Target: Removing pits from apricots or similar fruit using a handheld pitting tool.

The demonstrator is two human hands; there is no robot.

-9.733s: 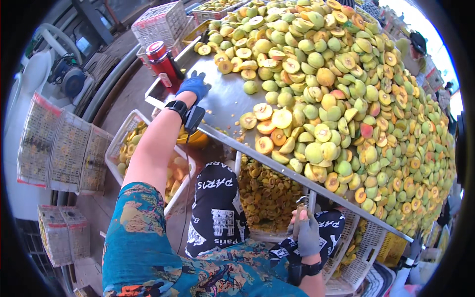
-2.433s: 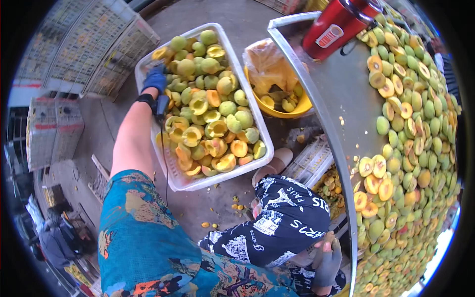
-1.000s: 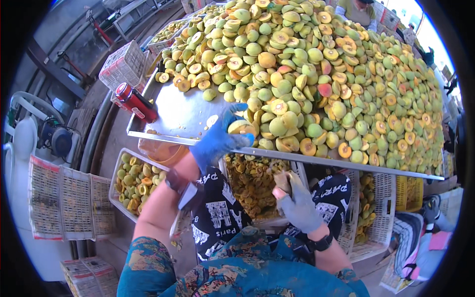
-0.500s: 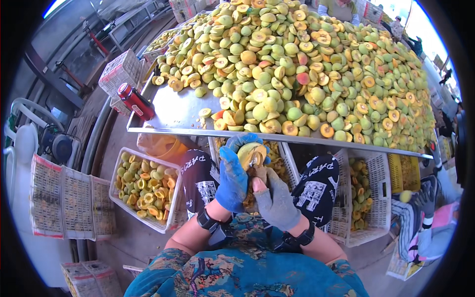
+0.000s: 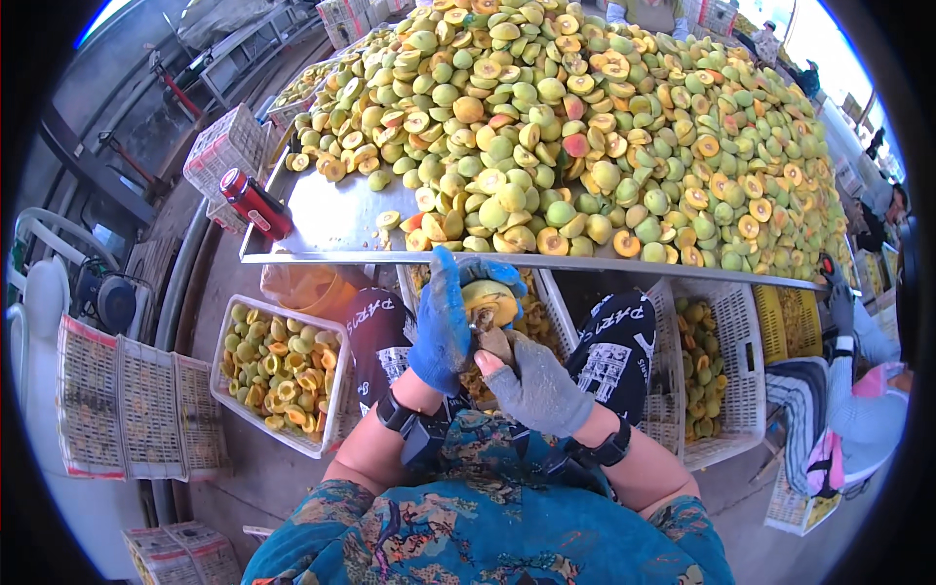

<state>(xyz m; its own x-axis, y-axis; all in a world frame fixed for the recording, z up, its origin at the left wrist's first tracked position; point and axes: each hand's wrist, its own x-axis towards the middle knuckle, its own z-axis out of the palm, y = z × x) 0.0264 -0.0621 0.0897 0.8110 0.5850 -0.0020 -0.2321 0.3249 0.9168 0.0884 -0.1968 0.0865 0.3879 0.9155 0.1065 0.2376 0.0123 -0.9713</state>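
Fingers: the left hand [image 5: 444,341], in a blue glove, is wrapped around a piece of fruit [image 5: 495,300], thumb upright along its near side. The right hand [image 5: 546,390], in a grey glove with a bare thumb tip, is closed on a small hand tool [image 5: 495,343], its working end against the fruit; the contact point is partly hidden.

Location: the fruit is held at the person's midline, above the crate [image 5: 558,310] between the knees and just short of the table [image 5: 331,210].

Handling, in my judgement: the tool appears to be working at the middle of the fruit. The left hand should cup it firmly without crushing the flesh, fingers behind the tool's path. Short turns of the right wrist should serve better than a hard push, since a wet surface could slip and the bare thumb is near.

Obstructions: the table's metal edge lies just beyond the fingers, and both knees limit sideways room.

Surroundings: a large fruit pile [image 5: 585,146] covers most of the table; a red flask [image 5: 255,203] leans at its left corner. Below stand a yellow bucket [image 5: 336,294], a white crate [image 5: 317,450] of fruit halves and, rightward, another crate [image 5: 746,375]. A co-worker's gloved hand [image 5: 838,300] is at the far right, well apart.
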